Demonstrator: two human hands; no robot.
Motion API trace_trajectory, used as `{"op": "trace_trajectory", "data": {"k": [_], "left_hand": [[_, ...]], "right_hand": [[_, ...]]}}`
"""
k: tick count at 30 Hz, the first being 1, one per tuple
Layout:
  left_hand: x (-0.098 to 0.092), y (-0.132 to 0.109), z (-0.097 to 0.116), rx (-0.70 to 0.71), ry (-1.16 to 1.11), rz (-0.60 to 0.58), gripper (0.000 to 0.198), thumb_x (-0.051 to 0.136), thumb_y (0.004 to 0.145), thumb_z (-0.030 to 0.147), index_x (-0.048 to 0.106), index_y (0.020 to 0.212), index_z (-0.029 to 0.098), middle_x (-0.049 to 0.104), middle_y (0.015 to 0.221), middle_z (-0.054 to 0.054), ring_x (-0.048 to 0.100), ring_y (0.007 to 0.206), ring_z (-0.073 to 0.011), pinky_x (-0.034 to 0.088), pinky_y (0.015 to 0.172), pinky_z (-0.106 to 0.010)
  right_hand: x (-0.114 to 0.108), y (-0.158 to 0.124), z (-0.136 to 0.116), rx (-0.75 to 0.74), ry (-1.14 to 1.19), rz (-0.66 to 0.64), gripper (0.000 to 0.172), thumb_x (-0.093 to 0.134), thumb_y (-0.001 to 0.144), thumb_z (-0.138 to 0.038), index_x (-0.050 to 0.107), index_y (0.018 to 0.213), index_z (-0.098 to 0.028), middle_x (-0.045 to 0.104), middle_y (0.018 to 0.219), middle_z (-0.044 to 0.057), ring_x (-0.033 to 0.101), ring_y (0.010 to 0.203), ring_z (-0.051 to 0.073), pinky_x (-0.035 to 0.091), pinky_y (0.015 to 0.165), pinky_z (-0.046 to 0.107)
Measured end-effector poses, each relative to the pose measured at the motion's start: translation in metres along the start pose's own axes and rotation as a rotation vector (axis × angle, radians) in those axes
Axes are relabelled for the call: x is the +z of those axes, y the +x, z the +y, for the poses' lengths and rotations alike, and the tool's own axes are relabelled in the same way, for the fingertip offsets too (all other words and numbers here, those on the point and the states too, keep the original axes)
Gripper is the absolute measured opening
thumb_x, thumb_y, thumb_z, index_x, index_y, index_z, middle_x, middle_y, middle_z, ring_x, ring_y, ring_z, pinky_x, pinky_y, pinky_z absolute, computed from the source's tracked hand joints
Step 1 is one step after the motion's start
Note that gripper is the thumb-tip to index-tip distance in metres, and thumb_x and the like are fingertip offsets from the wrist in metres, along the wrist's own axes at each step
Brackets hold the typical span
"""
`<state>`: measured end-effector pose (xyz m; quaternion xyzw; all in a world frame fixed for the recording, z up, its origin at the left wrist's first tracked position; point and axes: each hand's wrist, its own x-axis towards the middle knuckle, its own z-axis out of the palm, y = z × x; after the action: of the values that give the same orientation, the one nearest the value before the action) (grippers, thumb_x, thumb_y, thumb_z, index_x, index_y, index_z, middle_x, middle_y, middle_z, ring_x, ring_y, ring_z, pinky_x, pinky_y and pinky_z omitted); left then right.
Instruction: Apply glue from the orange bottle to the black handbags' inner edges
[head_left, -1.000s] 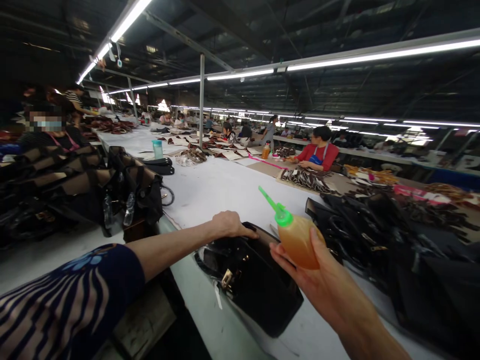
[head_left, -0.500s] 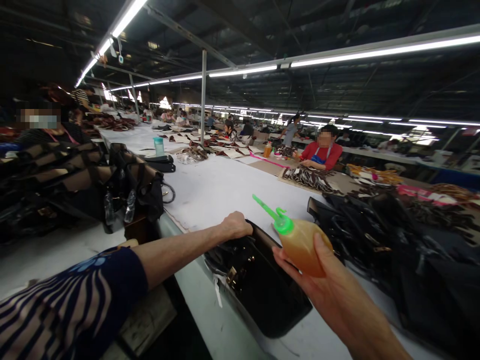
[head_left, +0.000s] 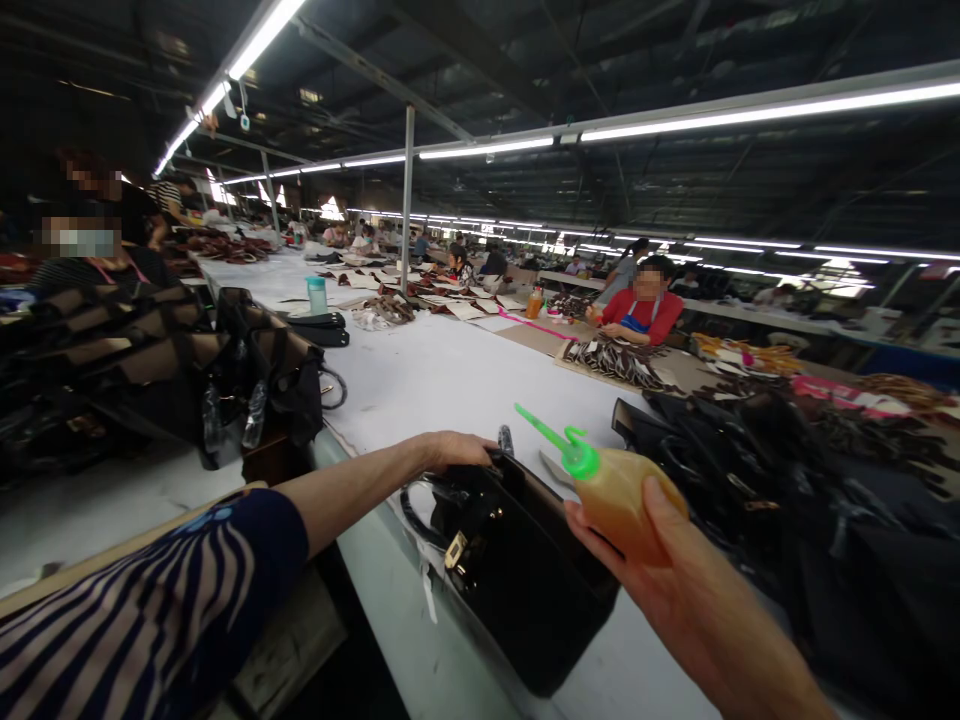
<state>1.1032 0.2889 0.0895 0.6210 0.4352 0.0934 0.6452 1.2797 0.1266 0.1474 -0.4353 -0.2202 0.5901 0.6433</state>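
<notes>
The left hand [head_left: 459, 451] clasps the top rim of the bag [head_left: 525, 585] standing at the surface's [head_left: 442, 375] near edge, probably soft-sided and best held there, while the right hand [head_left: 679, 580] grips a light, squeezable bottle [head_left: 622, 500].

Dark factory hall, fluorescent tube rows [head_left: 750, 105] overhead, long white worktable [head_left: 442, 375], steel post [head_left: 406, 195]
</notes>
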Motion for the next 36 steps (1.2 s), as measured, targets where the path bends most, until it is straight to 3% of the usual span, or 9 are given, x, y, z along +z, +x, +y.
{"op": "trace_trajectory", "data": {"k": [3,7,11,17,20,24,27,32,36], "left_hand": [[-0.005,0.010,-0.001,-0.004,-0.037,-0.102,0.027,0.065,0.063,0.018,0.061,0.089,0.019,0.059,0.063,0.001,0.055,0.052,-0.0129,0.047,0.053,-0.024],[-0.005,0.011,-0.002,0.069,-0.047,-0.023,0.030,0.071,0.060,0.020,0.063,0.089,0.016,0.063,0.071,0.000,0.057,0.061,-0.0116,0.046,0.057,-0.020],[-0.002,-0.007,0.010,0.110,-0.028,0.015,0.027,0.071,0.059,0.025,0.065,0.083,0.013,0.062,0.067,0.000,0.056,0.057,-0.0104,0.044,0.055,-0.019],[-0.004,-0.072,0.068,0.184,0.539,0.073,0.028,0.067,0.059,0.041,0.065,0.068,0.015,0.060,0.058,0.002,0.053,0.051,-0.0120,0.040,0.046,-0.020],[-0.004,-0.097,0.078,0.032,0.786,0.037,0.029,0.064,0.060,0.044,0.064,0.063,0.015,0.057,0.054,0.001,0.050,0.047,-0.0125,0.039,0.043,-0.022],[-0.002,-0.102,0.044,-0.208,0.844,-0.144,0.028,0.066,0.059,0.042,0.060,0.053,0.015,0.056,0.052,0.001,0.050,0.046,-0.0136,0.040,0.042,-0.025],[-0.003,-0.096,0.007,-0.285,0.838,-0.240,0.028,0.070,0.054,0.042,0.060,0.054,0.016,0.057,0.052,0.000,0.051,0.046,-0.0148,0.041,0.042,-0.026],[-0.006,-0.094,-0.017,-0.292,0.838,-0.269,0.030,0.070,0.054,0.044,0.062,0.055,0.016,0.059,0.054,-0.002,0.052,0.047,-0.0153,0.042,0.041,-0.026],[-0.008,-0.090,-0.017,-0.340,0.814,-0.374,0.031,0.072,0.052,0.045,0.061,0.053,0.016,0.058,0.054,-0.001,0.053,0.048,-0.0161,0.043,0.042,-0.027]], "right_hand": [[0.003,-0.004,-0.003,0.013,0.026,0.017,0.034,0.062,0.081,-0.037,0.060,0.107,-0.016,0.061,0.116,0.010,0.054,0.110,0.027,0.051,0.088,0.040],[0.006,-0.006,-0.008,0.016,0.053,0.020,0.030,0.057,0.085,-0.038,0.061,0.106,-0.017,0.064,0.110,0.007,0.058,0.103,0.025,0.050,0.090,0.042],[-0.004,-0.012,-0.014,0.003,0.070,0.040,0.028,0.055,0.084,-0.044,0.065,0.100,-0.023,0.068,0.095,0.004,0.062,0.093,0.026,0.050,0.087,0.047],[-0.012,-0.039,-0.011,0.125,0.110,0.043,0.039,0.052,0.083,-0.052,0.069,0.090,-0.018,0.068,0.078,0.008,0.060,0.097,0.029,0.049,0.087,0.048],[-0.006,-0.051,0.009,0.188,0.114,-0.004,0.038,0.051,0.084,-0.052,0.068,0.087,-0.018,0.067,0.074,0.006,0.064,0.087,0.025,0.051,0.084,0.044],[-0.006,-0.058,0.045,0.341,0.073,0.000,0.039,0.054,0.081,-0.055,0.065,0.087,-0.017,0.066,0.070,0.005,0.064,0.076,0.020,0.054,0.073,0.034],[-0.019,-0.058,0.059,0.378,-0.058,0.032,0.043,0.056,0.079,-0.055,0.062,0.094,-0.016,0.067,0.075,0.006,0.064,0.069,0.017,0.053,0.062,0.028],[-0.045,-0.051,0.051,0.012,-0.484,-0.036,0.050,0.062,0.075,-0.052,0.052,0.110,-0.019,0.063,0.095,0.007,0.059,0.072,0.018,0.052,0.057,0.028],[-0.051,-0.048,0.044,-0.267,-0.843,-0.036,0.053,0.063,0.073,-0.052,0.044,0.113,-0.022,0.061,0.086,0.004,0.056,0.065,0.019,0.051,0.062,0.032]]}}
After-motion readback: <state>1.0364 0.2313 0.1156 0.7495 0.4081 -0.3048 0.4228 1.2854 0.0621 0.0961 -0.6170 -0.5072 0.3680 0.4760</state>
